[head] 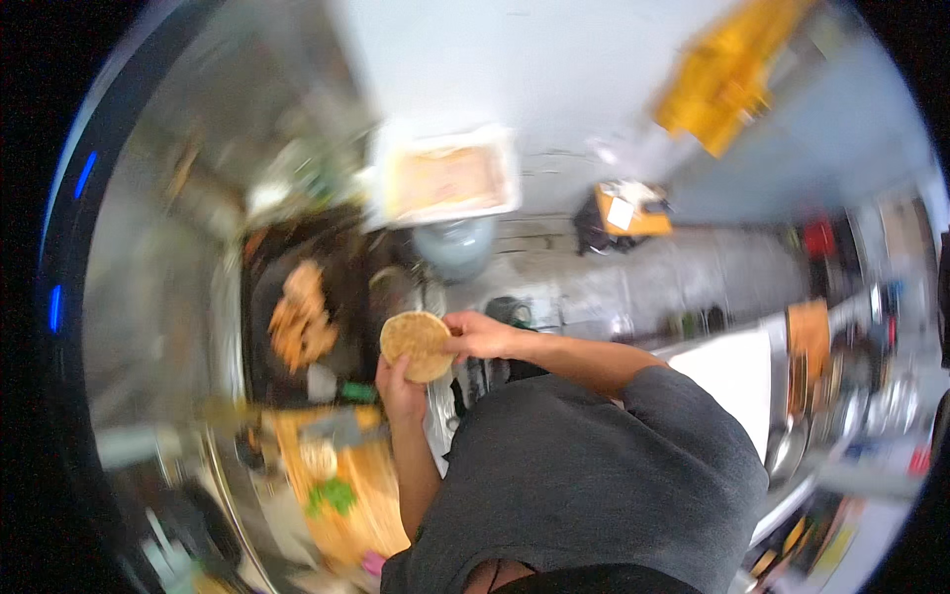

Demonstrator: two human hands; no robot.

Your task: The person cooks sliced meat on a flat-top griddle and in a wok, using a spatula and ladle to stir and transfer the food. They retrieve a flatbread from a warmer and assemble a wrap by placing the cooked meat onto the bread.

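Observation:
A round flatbread [417, 346] is held between both hands in front of the torso. My left hand [401, 390] grips its lower left edge, with the thumb on top. My right hand [479, 335] pinches its right edge between thumb and fingers. To the left, a pile of browned food, apparently cooked meat [303, 319], lies on a dark griddle [356, 297]. A tool with a green handle [358, 391] rests at the griddle's near edge. Below is a wooden cutting board [367, 512] with green leaves [332, 497], a pale round item [319, 458] and a grey blade [329, 428].
A white tray [512, 174] of pale pinkish food stands beyond the griddle, above a blue-grey rounded container [454, 249]. A small wooden-topped stand [653, 223] is farther off. Yellow fabric [716, 96] hangs at upper right. A white counter [731, 379] and metalware lie to the right. Much is blurred.

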